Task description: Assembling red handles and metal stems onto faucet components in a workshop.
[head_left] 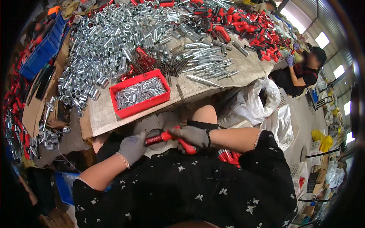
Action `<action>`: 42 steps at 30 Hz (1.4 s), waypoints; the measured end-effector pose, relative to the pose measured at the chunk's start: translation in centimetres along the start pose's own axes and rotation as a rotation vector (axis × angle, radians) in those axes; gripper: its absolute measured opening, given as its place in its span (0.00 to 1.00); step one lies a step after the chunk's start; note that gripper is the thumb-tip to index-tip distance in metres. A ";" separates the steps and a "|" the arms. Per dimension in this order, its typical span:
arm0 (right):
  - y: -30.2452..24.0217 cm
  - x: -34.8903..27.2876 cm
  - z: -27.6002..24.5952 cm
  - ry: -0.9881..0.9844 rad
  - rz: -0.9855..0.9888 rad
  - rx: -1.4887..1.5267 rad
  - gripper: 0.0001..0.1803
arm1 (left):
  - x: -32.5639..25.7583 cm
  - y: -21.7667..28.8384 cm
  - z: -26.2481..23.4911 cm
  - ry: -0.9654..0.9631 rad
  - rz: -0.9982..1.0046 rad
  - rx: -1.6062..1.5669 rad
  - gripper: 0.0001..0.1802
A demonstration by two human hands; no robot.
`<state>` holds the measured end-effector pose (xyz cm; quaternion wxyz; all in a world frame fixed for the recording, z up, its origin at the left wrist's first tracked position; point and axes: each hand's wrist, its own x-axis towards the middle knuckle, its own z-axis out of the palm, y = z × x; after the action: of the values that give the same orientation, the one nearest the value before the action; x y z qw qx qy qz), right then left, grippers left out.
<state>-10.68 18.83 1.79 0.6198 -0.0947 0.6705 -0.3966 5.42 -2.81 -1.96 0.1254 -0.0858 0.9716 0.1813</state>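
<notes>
Both my hands wear grey gloves and meet in front of my body, above my lap. My left hand [132, 148] is closed at the dark, ribbed end of a red pistol-shaped tool body [166, 136]. My right hand [193, 135] wraps round the other end of it, and the angled red handle shows below the fingers. My fingers hide part of the tool body. Just beyond my hands, a red tray [140, 108] full of small metal pins [140, 91] sits at the near edge of the cloth-covered table [110, 119].
A heap of metal sleeves [114, 45] covers the table's left and middle. Metal rods [209, 62], dark springs [176, 66] and red handles [247, 28] lie to its right. Blue crates [43, 49] stand at left. White sacks [254, 104] and a co-worker [304, 72] are at right.
</notes>
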 end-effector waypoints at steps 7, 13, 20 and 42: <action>-8.0 -2.0 -5.7 0.589 -0.824 -0.556 0.25 | -2.0 -1.2 -2.1 0.281 0.327 -0.611 0.21; -7.3 2.9 -5.7 1.000 -0.627 -0.900 0.17 | -2.6 1.4 -2.9 0.454 0.142 -1.718 0.30; -7.5 4.7 -6.7 1.282 -1.040 -0.735 0.11 | -3.0 0.2 -2.5 0.538 -0.027 -2.380 0.31; -30.0 14.1 9.6 0.186 -1.261 -1.258 0.23 | -10.1 -6.4 -2.3 1.017 -0.040 -2.108 0.28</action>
<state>-15.92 -13.85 11.38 0.0633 -0.7353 0.6349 -0.2286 15.92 -8.33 0.82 -0.4082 -0.2254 0.2772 0.8401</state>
